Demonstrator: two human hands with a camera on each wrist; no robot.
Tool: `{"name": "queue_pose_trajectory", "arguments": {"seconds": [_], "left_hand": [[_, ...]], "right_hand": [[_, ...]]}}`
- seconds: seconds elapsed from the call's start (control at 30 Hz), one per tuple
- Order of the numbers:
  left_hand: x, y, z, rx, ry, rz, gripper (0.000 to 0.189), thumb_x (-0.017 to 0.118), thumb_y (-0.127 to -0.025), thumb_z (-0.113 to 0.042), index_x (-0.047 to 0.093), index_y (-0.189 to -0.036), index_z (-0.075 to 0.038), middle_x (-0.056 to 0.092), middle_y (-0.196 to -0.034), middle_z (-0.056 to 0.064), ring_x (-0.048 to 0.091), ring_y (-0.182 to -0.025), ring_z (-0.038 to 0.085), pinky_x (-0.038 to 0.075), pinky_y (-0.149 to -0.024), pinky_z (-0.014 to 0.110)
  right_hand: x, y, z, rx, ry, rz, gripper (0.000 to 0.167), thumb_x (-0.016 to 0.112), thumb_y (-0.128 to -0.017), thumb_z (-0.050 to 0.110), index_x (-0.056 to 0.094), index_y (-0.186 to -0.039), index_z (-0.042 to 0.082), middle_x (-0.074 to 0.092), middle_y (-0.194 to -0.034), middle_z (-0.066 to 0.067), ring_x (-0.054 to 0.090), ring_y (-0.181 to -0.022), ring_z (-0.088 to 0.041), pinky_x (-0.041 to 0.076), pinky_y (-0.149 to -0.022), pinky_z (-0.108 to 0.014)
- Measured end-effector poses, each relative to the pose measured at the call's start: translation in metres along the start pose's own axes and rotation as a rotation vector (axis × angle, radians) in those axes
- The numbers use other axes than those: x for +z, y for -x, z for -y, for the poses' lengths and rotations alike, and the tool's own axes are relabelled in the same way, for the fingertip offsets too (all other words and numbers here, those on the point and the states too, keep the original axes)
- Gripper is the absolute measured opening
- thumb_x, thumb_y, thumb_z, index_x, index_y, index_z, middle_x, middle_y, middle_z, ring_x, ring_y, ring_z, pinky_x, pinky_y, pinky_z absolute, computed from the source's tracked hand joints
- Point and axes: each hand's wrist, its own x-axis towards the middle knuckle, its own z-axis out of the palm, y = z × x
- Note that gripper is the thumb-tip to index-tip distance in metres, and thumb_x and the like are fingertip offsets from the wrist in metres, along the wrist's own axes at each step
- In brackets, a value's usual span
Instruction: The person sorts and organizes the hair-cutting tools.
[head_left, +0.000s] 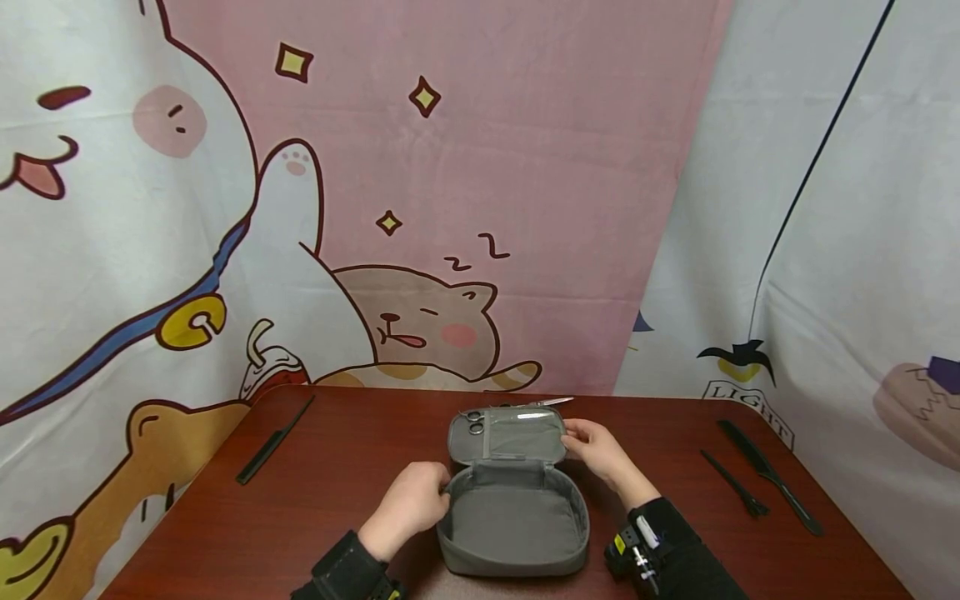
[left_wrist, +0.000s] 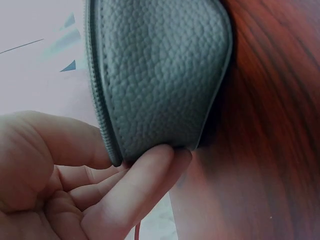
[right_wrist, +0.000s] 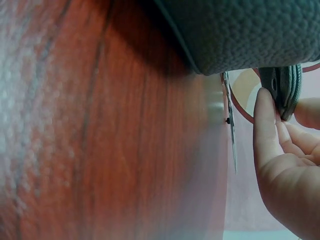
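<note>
A grey zippered case (head_left: pixel 517 562) stands on the table with its lid (head_left: pixel 517 437) folded back, its main compartment facing up and bare inside. Small metal finger loops (head_left: pixel 476 423) show in the lid's left pocket. My left hand (head_left: pixel 412 507) pinches the case's back left rim; the left wrist view shows thumb and fingers on the zipper edge and textured wall (left_wrist: pixel 165 75). With my right hand (head_left: pixel 600 454) I pinch the right edge of the lid, between thumb and fingers in the right wrist view. Just behind the lid lies a pointed metal blade (head_left: pixel 551 402), partly hidden.
On the right of the brown table (head_left: pixel 300 533) lie a black comb-like tool (head_left: pixel 772 475) and a small black brush (head_left: pixel 735 483). A black comb (head_left: pixel 273 442) lies at the left. A printed cloth (head_left: pixel 562 208) hangs behind the table's back edge.
</note>
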Motion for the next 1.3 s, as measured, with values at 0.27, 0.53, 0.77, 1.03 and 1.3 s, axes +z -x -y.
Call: {"name": "queue_pose_trajectory", "arguments": {"seconds": [0.27,0.53,0.77,1.03,1.3], "left_hand": [[-0.002,0.001,-0.001,0.011,0.001,0.007,0.028,0.071,-0.078,0.004,0.058,-0.061,-0.014,0.038,-0.057,-0.009,0.034,-0.052,0.008,0.029,-0.049,0.026],[-0.001,0.002,0.001,0.018,-0.009,0.004,0.029,0.068,-0.075,0.006,0.056,-0.06,-0.015,0.038,-0.056,-0.01,0.033,-0.051,0.007,0.029,-0.049,0.026],[-0.002,0.004,0.001,0.019,-0.002,0.009,0.03,0.068,-0.073,0.008,0.055,-0.058,-0.015,0.036,-0.056,-0.011,0.032,-0.052,0.007,0.028,-0.049,0.025],[-0.002,0.005,0.002,0.019,0.017,0.019,0.029,0.066,-0.073,0.009,0.056,-0.058,-0.015,0.036,-0.056,-0.011,0.032,-0.051,0.006,0.026,-0.049,0.024],[-0.003,0.004,0.002,0.015,0.02,0.025,0.026,0.067,-0.073,0.008,0.059,-0.061,-0.014,0.04,-0.057,-0.01,0.034,-0.051,0.006,0.028,-0.049,0.024]], "right_hand": [[-0.004,0.003,-0.002,0.036,-0.033,0.112,0.035,0.051,-0.101,0.0,0.048,-0.129,-0.02,0.062,-0.115,-0.024,0.067,-0.097,-0.033,0.055,-0.084,-0.045],[-0.006,0.003,-0.003,0.056,-0.035,0.177,0.036,0.05,-0.102,0.001,0.046,-0.128,-0.022,0.063,-0.111,-0.022,0.068,-0.097,-0.034,0.055,-0.084,-0.045],[-0.006,0.003,-0.002,0.077,-0.001,0.197,0.036,0.051,-0.101,0.003,0.047,-0.127,-0.022,0.064,-0.107,-0.02,0.068,-0.092,-0.033,0.056,-0.08,-0.043],[-0.011,0.002,-0.001,0.077,0.087,0.254,0.037,0.053,-0.1,0.006,0.05,-0.123,-0.022,0.063,-0.098,-0.016,0.068,-0.083,-0.028,0.058,-0.074,-0.041],[-0.021,-0.002,0.001,0.054,0.258,0.226,0.029,0.059,-0.099,0.013,0.063,-0.115,-0.011,0.065,-0.087,-0.009,0.064,-0.078,-0.022,0.056,-0.069,-0.037]]}}
